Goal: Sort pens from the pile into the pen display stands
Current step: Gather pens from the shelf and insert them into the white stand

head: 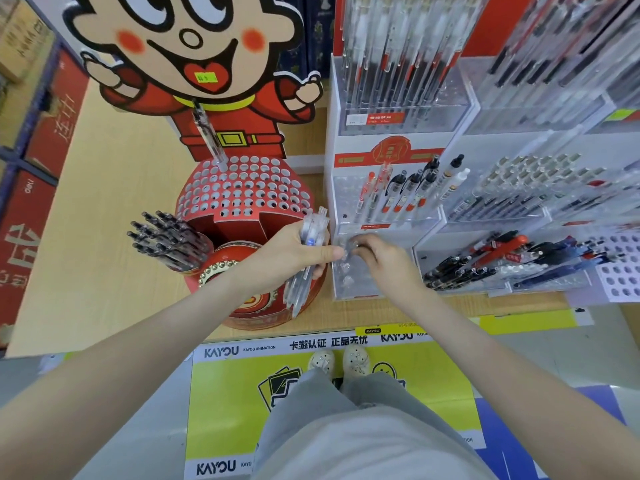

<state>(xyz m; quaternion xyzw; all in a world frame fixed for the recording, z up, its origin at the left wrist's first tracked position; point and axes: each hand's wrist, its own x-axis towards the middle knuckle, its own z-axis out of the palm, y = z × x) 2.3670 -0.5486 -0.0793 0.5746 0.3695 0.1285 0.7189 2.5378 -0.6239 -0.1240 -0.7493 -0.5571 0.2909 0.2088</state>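
My left hand (294, 252) grips a bundle of clear pens (309, 258) in front of the red round display stand (242, 192). That stand's top is full of holes, and a single clear pen (209, 136) stands in a hole at its back. A cup of black-tipped pens (166, 242) leans at the stand's left side. My right hand (384, 259) pinches a small clear pen end over the lowest tier of the clear acrylic stand (349, 271), just right of my left thumb. Blur hides what exactly the fingers hold.
The acrylic stand's middle tier holds red and black pens (401, 192). More racks with pens (512, 261) fill the right side. A large cartoon cardboard figure (194, 64) rises behind the red stand. The wooden counter (114, 202) runs left; red boxes (24, 220) line the far left.
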